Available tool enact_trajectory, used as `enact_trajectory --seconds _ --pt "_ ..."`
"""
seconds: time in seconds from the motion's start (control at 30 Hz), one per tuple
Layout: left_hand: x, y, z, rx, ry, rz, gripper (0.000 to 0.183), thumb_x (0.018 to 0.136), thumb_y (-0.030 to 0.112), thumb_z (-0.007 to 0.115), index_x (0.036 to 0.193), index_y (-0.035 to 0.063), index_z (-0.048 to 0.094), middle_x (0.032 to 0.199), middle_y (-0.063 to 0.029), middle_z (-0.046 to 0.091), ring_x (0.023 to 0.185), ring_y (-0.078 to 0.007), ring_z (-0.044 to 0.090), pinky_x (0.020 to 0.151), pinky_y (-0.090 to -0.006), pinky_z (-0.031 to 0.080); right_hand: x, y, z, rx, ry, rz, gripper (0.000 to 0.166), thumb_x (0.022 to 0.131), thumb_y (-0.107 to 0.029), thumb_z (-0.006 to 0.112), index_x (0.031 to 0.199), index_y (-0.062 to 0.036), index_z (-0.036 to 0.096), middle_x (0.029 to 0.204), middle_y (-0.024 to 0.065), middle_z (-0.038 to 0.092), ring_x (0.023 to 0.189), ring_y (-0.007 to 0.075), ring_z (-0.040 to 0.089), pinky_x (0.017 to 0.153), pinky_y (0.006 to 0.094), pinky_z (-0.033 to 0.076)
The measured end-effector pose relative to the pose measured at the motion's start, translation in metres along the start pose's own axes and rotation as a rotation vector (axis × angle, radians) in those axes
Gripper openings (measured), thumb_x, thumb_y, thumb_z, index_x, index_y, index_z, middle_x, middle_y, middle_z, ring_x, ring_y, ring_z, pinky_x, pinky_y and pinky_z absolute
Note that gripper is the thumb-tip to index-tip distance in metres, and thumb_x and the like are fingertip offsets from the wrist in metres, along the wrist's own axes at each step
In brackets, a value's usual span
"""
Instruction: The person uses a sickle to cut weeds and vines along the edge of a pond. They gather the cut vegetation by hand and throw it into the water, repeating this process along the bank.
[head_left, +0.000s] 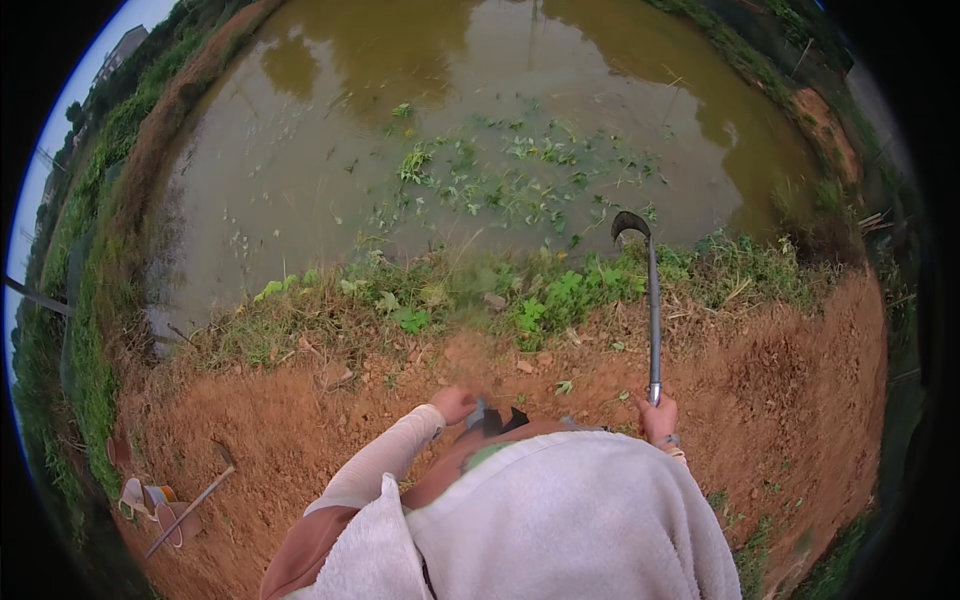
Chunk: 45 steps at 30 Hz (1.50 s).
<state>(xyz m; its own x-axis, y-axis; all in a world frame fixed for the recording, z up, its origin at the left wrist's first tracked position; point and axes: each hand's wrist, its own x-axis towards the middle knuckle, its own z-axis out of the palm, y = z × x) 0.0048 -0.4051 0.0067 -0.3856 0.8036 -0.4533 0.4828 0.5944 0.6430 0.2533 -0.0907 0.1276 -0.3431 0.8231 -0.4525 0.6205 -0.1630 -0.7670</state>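
In my right hand (660, 420) is the lower end of a long-handled sickle (654, 322). Its dark curved blade (631, 223) points up and away from me, seen against the pond's near edge. My left hand (454, 405) hangs in front of my body, close to my trouser leg. Its fingers are partly hidden, and I cannot make out anything in them. Beyond both hands runs a weedy bank (555, 292) with green leafy plants and dry grass. Cut leafy stems (495, 180) float on the murky pond (315, 165).
Bare reddish soil (750, 397) with clods and stones surrounds me. A hoe (191, 510) lies at the lower left beside several buckets (178, 523). Grassy banks (127, 195) border the water on the left and right. A white towel (570, 517) covers much of the view below.
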Motion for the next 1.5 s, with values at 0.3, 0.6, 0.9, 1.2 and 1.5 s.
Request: enact_trajectory --seconds 0.3,0.6,0.9,1.2,1.5 --pt "-0.033 -0.077 0.065 -0.342 0.023 -0.627 0.027 0.073 0.028 0.061 0.085 0.0053 0.067 0.071 -0.0119 0.064 0.061 -0.0206 0.062 0.058 -0.0319 0.049 -0.010 0.048 -0.059 0.270 0.226 -0.110 0.017 0.068 -0.010 0.069 0.072 -0.0033 0.054 0.053 0.0017 0.049 0.044 0.0108 0.049 0.039 0.0248 0.037" --pt "0.041 -0.012 0.070 -0.619 0.096 -0.455 0.024 0.083 0.017 0.051 0.091 -0.0026 0.062 0.071 -0.0122 0.064 0.061 -0.0177 0.063 0.057 -0.0290 0.048 -0.012 0.180 -0.162 -0.264 0.231 0.429 0.023 0.064 -0.014 0.068 0.074 0.0050 0.061 0.059 0.0150 0.059 0.052 0.0237 0.060 0.046 0.0346 0.043" --pt "0.040 0.050 0.069 -0.292 0.227 -0.476 0.031 0.081 0.005 0.034 0.105 -0.0024 0.052 0.072 -0.0210 0.063 0.064 -0.0258 0.064 0.056 -0.0342 0.049 -0.084 0.327 -0.212 -0.380 0.143 0.826 0.024 0.061 -0.012 0.068 0.079 0.0045 0.063 0.069 0.0176 0.062 0.065 0.0276 0.063 0.056 0.0365 0.049" --pt "0.101 -0.028 0.057 -0.303 0.133 -0.413 0.033 0.077 0.003 0.046 0.110 0.0002 0.046 0.079 -0.0176 0.063 0.066 -0.0221 0.060 0.057 -0.0328 0.048 -0.152 0.285 -0.189 0.089 0.259 0.918 0.015 0.073 -0.011 0.060 0.071 0.0036 0.057 0.052 0.0108 0.053 0.036 0.0191 0.049 0.032 0.0344 0.039" --pt "0.235 -0.029 0.032 -0.123 -0.022 -0.026 0.032 0.070 0.004 0.060 0.101 -0.0002 0.054 0.078 -0.0110 0.064 0.070 -0.0176 0.061 0.062 -0.0301 0.048 -0.271 0.309 -0.105 0.027 0.150 1.150 0.014 0.060 -0.009 0.069 0.071 -0.0012 0.064 0.061 0.0125 0.061 0.054 0.0219 0.060 0.046 0.0342 0.048"
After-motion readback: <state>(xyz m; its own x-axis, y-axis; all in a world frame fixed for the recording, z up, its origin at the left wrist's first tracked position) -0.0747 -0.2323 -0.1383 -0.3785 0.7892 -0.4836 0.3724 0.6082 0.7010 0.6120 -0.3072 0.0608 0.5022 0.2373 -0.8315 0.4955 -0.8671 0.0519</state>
